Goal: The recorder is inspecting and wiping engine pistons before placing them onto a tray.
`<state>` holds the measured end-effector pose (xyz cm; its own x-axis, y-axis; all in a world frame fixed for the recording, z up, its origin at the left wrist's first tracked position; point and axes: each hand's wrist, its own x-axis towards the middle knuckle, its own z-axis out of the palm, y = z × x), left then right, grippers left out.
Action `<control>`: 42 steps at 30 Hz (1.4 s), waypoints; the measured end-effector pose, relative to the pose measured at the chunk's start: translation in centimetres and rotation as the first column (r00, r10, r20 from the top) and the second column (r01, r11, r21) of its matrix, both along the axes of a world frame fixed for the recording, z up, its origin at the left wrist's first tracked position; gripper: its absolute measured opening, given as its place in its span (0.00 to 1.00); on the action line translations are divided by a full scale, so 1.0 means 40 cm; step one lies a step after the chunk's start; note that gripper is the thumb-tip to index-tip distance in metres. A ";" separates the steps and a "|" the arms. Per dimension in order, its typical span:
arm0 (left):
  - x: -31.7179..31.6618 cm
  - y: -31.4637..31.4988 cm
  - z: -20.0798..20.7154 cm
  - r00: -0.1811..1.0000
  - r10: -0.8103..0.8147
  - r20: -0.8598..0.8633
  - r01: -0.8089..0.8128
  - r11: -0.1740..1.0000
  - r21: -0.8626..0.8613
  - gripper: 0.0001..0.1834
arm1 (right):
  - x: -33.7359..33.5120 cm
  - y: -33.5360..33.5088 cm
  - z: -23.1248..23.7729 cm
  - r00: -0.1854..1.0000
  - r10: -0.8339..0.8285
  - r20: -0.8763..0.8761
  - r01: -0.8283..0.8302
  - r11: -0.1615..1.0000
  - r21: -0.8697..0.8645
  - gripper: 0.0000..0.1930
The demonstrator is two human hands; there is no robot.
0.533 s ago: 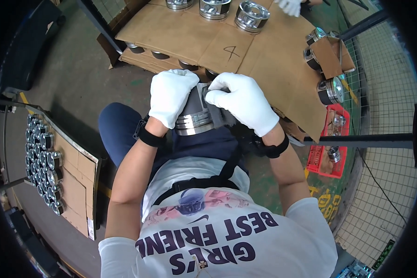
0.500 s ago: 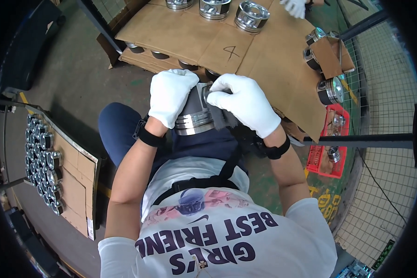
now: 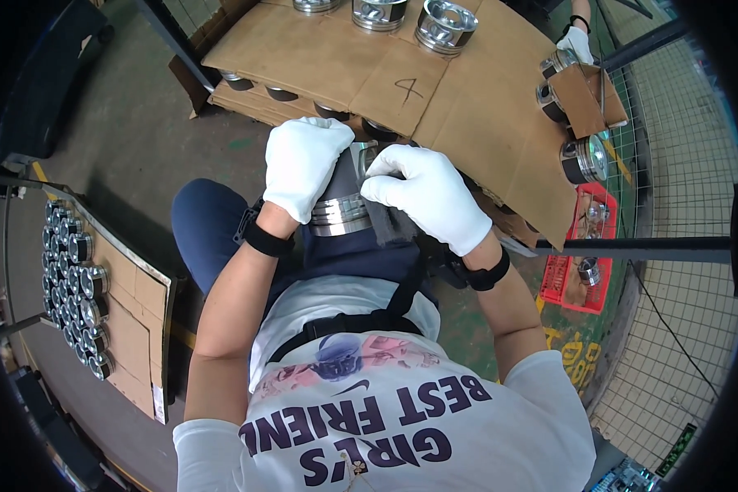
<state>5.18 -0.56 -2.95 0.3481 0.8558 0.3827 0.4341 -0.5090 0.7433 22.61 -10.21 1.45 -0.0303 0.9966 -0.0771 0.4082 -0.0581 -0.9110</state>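
An engine piston point(image 3: 342, 215) with shiny ring grooves and a dark grey skirt is held above my lap. My left hand point(image 3: 307, 168), in a white glove, is closed around its left side. My right hand point(image 3: 430, 195), also gloved in white, pinches a dark grey fuzzy pad point(image 3: 394, 227) against the piston's right side. The fingers partly cover the pad. How far the left fingers reach behind the piston is hidden.
A cardboard-topped stack point(image 3: 328, 61) ahead bears several pistons, with more between its layers. At the far right, another person's gloved hand point(image 3: 578, 43) touches a piston near a small cardboard box point(image 3: 580, 102). A red crate point(image 3: 556, 279) sits below; a pallet point(image 3: 135, 316) of pistons stands left.
My right hand has shifted slightly left and down with the pad along the piston. The other person's hand has moved right to the piston by the small box.
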 end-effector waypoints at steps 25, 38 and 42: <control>0.012 -0.005 0.009 0.998 -0.015 -0.065 0.021 0.996 0.085 0.14 | -0.026 0.005 -0.016 0.988 -0.154 0.030 0.155 0.987 -0.031 0.11; 0.006 0.001 0.009 0.993 -0.018 -0.113 0.030 0.993 0.113 0.13 | -0.032 -0.004 -0.002 0.978 -0.159 0.136 0.153 0.987 0.049 0.10; 0.009 0.001 0.007 0.993 -0.006 -0.115 0.023 0.989 0.147 0.13 | -0.033 -0.003 0.002 0.967 -0.156 0.199 0.138 0.985 0.098 0.10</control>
